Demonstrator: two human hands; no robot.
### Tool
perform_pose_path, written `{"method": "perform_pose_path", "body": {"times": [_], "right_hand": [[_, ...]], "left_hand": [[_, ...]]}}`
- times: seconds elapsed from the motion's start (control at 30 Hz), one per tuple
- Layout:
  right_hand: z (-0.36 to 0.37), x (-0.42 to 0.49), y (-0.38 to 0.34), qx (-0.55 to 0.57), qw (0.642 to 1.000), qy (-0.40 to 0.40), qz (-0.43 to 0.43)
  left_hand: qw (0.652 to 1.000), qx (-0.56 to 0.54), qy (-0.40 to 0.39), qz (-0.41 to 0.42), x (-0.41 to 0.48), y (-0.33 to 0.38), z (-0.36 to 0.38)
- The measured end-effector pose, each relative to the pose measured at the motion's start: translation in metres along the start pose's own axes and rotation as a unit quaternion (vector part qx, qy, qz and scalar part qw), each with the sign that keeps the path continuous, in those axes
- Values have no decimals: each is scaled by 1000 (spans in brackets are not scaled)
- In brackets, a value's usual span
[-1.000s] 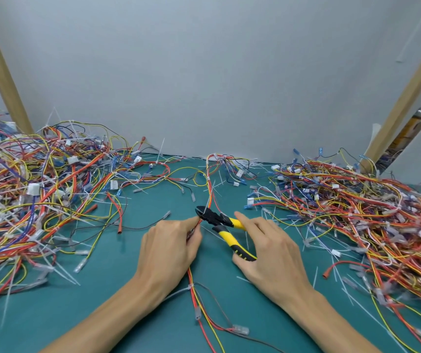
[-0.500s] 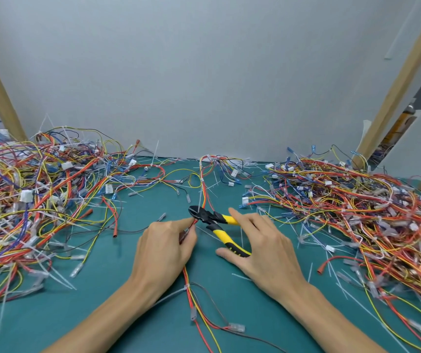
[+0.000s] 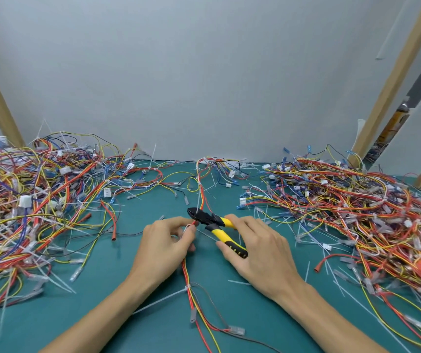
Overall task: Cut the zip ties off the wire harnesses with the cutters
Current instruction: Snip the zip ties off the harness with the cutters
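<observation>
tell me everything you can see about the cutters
The cutters have a black metal head and yellow handles with black grip ends. The right hand grips the handles, which are spread apart. The head points left, its tip at the red and yellow harness that the left hand pinches, over the teal table.

We found the scene bright and evenly lit, the light soft and seemingly from above, with no glare. Only a faint, short shadow lay under the right hand (image 3: 260,253) on the tabletop (image 3: 127,314). The wall (image 3: 204,72) darkened slightly toward its upper corners. The wide lens splayed the posts (image 3: 395,72) outward at both edges. The middle was sharp, while the wire piles (image 3: 357,212) turned soft and smeared near the frame's sides.
</observation>
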State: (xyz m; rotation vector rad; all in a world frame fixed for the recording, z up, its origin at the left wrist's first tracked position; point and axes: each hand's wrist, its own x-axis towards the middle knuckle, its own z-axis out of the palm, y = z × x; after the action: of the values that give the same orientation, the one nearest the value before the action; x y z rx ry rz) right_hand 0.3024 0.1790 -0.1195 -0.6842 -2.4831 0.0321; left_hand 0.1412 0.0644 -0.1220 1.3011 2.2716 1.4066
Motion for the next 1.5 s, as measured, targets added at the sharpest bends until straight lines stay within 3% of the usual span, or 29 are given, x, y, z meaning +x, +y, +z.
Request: {"method": "perform_pose_path", "body": {"times": [0.23,0.63,0.97,1.23,1.5], "right_hand": [[0,1,0,49,998,-28,19],[-2,0,-2,49,998,-19,43],[1,3,2,38,999,-34,7],[1,3,5,5,1000,22,10],[4,5,6,-3,1000,12,18]], "left_hand": [[990,-133,-14,-53,4,1,-2],[994,-103,14,-28,2,3,-1],[994,-12,105,32,4,0,0],[995,-18,84,55,2,3,0],[995,12,79,60,2,0,2]]}}
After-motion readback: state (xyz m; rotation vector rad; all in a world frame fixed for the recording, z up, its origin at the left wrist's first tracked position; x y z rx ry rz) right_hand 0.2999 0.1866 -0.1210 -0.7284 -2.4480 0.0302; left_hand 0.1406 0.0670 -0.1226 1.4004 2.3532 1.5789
